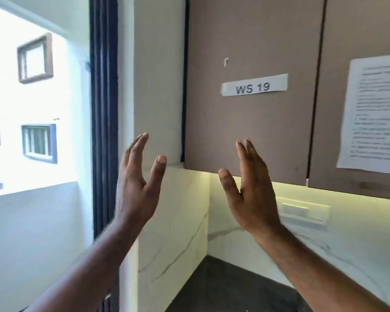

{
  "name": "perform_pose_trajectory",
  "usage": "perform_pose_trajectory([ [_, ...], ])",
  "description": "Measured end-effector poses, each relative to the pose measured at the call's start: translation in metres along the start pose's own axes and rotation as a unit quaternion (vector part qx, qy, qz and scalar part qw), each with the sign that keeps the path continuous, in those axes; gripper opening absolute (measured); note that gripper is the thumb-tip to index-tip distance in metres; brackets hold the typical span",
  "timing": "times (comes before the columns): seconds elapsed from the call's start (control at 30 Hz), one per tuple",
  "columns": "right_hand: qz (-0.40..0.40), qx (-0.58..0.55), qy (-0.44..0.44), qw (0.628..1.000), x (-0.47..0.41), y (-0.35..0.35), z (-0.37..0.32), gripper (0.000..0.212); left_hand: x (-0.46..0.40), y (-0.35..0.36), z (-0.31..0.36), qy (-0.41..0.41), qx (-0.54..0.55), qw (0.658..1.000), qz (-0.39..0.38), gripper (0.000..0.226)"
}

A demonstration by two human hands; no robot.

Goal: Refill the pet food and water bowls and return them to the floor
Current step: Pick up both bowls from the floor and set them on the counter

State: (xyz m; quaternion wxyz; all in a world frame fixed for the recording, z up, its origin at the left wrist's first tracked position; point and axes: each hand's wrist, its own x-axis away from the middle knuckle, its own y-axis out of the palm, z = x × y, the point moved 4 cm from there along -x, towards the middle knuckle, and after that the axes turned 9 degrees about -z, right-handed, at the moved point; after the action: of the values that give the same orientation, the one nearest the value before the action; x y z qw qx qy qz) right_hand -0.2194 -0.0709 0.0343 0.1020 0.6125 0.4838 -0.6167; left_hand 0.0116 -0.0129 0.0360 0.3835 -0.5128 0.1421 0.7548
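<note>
We looked up at a brown wall cabinet that filled the upper right of the view, its two doors shut, so we could not tell what it held. To the left a bright window showed a pale building outside, and a dark vertical frame stood between that window and a white wall pillar. Below the cabinet ran a white marble-patterned backsplash, lit from under the cabinet, and at the bottom a dark bench met it in the corner.

A printed sheet of paper hung on the right-hand door, its text too blurred for us to read. On the left-hand door was a white label reading "WS 19", with a small white hook just above it.

Our left hand and right hand were raised in front of the cabinet's lower edge, palms facing each other, fingers straight and apart from one another, holding nothing and touching nothing. The pet bowls were nowhere in our view, so we could not tell where they were.
</note>
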Motion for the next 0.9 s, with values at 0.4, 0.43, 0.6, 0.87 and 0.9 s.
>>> perform_pose_trajectory([
  [0.4,-0.136,-0.163,-0.058,0.976,0.047,0.142,-0.109,0.082,0.109,-0.131,-0.090,-0.123,-0.074,0.988,0.058,0.075],
  [0.43,-0.148,-0.174,-0.061,0.972,0.053,0.156,-0.120,0.083,0.121,-0.143,-0.101,-0.137,-0.084,0.985,0.061,0.073],
  [0.6,-0.225,-0.223,-0.067,0.946,0.085,0.235,-0.173,0.079,0.179,-0.210,-0.152,-0.221,-0.111,0.966,0.078,0.071],
  [0.87,-0.337,-0.258,-0.049,0.904,0.157,0.369,-0.245,0.080,0.289,-0.310,-0.240,-0.358,-0.143,0.917,0.100,0.072],
  [0.9,-0.354,-0.258,-0.045,0.898,0.170,0.387,-0.253,0.080,0.305,-0.320,-0.249,-0.377,-0.145,0.909,0.100,0.071],
])
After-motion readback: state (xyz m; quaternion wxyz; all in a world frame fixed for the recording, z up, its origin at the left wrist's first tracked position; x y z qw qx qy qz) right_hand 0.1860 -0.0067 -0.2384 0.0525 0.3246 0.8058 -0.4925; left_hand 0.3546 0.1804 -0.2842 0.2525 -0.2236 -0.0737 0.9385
